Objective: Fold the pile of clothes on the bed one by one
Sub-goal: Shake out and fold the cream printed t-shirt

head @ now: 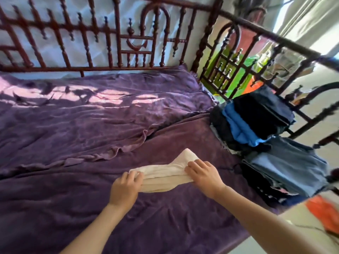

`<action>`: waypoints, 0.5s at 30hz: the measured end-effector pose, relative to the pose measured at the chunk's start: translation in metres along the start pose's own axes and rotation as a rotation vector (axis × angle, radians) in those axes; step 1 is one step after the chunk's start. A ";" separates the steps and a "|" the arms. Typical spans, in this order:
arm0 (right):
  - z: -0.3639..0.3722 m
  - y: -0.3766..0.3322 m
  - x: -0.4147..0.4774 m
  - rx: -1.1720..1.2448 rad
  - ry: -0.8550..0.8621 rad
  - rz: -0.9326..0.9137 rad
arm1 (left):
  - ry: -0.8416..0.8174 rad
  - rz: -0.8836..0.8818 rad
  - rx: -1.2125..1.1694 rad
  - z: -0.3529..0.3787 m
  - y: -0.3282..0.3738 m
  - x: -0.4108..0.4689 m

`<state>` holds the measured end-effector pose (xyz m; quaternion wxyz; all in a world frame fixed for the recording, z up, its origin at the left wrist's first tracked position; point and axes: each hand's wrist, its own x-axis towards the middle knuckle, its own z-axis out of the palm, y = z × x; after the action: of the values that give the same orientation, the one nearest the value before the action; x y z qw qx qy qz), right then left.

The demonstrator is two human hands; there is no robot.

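Observation:
A pair of cream-white socks [165, 173] lies flat on the purple bed cover [91, 125], toes pointing up and away. My left hand [126, 187] pinches the cuff end at the left. My right hand [201, 173] presses down on the ankle part, fingers curled over the fabric. At the bed's right side stand two stacks of folded clothes: a dark and blue stack [253, 121] farther away, and a grey-blue denim stack [286, 171] nearer to me.
A dark red carved wooden rail [117, 43] runs along the back of the bed and down its right side [275, 52]. A purple blanket's ruffled edge [113, 153] crosses the bed just beyond the socks. An orange item [322, 211] lies on the floor at the right.

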<state>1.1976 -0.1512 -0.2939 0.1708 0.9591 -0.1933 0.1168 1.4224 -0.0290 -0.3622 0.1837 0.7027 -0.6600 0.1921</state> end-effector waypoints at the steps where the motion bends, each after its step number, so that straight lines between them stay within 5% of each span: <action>1: 0.003 0.006 -0.010 0.002 -0.024 0.000 | -0.009 0.025 0.004 0.006 0.008 0.004; 7: 0.012 0.083 -0.044 -0.029 -0.025 0.055 | -0.067 0.173 0.053 0.035 0.057 0.074; 15: -0.050 0.333 -0.083 -0.293 0.336 0.255 | 0.265 0.345 0.161 0.024 0.204 0.367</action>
<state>0.9783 -0.3939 -0.1776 0.3216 0.8590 -0.2967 0.2658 1.2399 -0.3684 -0.1941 0.1765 0.5605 -0.7229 0.3634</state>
